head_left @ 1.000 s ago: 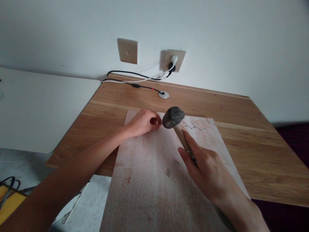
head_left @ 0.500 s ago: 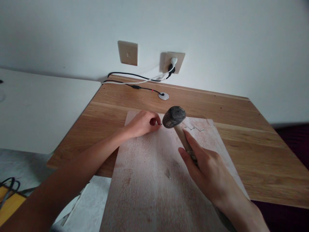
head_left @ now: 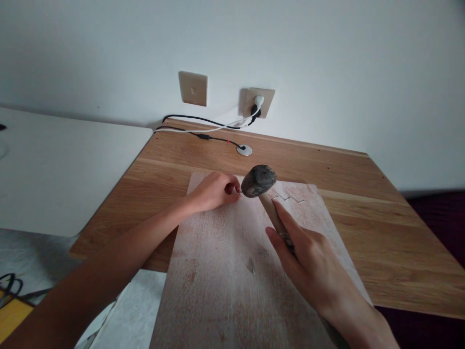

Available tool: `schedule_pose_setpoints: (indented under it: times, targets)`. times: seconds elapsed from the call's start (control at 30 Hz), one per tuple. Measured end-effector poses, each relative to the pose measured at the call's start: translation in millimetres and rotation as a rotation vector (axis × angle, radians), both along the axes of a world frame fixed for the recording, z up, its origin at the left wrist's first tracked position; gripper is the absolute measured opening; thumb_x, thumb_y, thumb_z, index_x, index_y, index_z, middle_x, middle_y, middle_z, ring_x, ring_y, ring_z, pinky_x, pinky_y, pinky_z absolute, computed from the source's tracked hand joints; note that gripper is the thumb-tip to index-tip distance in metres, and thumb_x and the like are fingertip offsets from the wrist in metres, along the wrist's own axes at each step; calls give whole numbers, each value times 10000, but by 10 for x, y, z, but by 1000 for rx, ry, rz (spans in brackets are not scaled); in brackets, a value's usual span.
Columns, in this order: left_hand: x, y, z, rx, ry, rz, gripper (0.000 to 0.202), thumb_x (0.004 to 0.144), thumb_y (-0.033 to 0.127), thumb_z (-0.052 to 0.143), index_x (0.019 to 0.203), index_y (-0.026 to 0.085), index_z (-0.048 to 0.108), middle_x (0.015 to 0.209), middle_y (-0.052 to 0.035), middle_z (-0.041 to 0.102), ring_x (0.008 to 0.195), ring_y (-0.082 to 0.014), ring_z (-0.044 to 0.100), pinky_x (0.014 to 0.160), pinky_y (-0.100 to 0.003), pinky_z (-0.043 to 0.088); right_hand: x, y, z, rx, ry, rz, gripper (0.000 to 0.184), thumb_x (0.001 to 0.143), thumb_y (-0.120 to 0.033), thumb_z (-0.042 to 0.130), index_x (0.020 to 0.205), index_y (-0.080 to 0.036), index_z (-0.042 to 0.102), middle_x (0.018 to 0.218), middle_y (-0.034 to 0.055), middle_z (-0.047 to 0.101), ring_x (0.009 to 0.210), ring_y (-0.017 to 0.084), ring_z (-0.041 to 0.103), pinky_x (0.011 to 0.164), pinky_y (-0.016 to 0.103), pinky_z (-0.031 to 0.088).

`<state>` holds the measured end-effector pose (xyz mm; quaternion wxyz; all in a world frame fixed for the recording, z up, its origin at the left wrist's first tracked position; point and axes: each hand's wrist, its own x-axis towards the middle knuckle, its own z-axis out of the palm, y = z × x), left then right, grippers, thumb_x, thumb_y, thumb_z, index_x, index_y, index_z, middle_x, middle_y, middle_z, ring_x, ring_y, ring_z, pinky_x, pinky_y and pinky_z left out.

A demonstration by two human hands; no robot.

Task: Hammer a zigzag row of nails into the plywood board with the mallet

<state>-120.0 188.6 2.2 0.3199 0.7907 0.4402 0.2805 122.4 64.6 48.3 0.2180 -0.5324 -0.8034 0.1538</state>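
Note:
My left hand rests on the far part of a whitewashed wooden board, thumb and forefinger pinched around a small nail of which only a bit shows. In my right hand is a mallet with a dark, scuffed head and a wooden handle. The mallet head hovers just right of my left fingertips, over the board. Beyond the handle, thin nails stand in a row near the board's far edge. A dark knot mark shows mid-board.
The board lies on a brown wooden desk against a white wall. Black and white cables run along its back to a wall socket and a round grommet. A white tabletop adjoins at left.
The view has tilted slightly upward, so everything sits a little lower in the picture. Both hands and the mallet keep nearly the same places over the board.

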Motion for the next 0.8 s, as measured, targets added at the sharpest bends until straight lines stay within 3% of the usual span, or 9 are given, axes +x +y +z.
schedule_pose_setpoints:
  times: [0.23,0.5,0.8]
  targets:
    - [0,20,-12,-26,-5,-13,122,803,84,727,816,174,809,679,30,661,628,-119,558,639,-268,374,-24,18,8,21,-15,50,524,1123,-263,411,1489,63,598,984,241,877,744,312,865,570,388,654]
    - [4,11,-9,-24,-27,-13,110,798,104,705,728,171,758,661,34,640,636,-118,551,644,-268,373,-35,2,58,44,-26,42,525,1125,-282,423,1500,38,603,876,197,871,661,296,840,524,372,636]
    - [-3,8,-19,-13,-25,-20,132,810,142,685,684,179,699,645,39,616,627,-117,536,636,-268,361,-20,8,81,15,9,45,504,1123,-284,450,1519,-3,587,961,193,882,730,279,857,562,347,638]
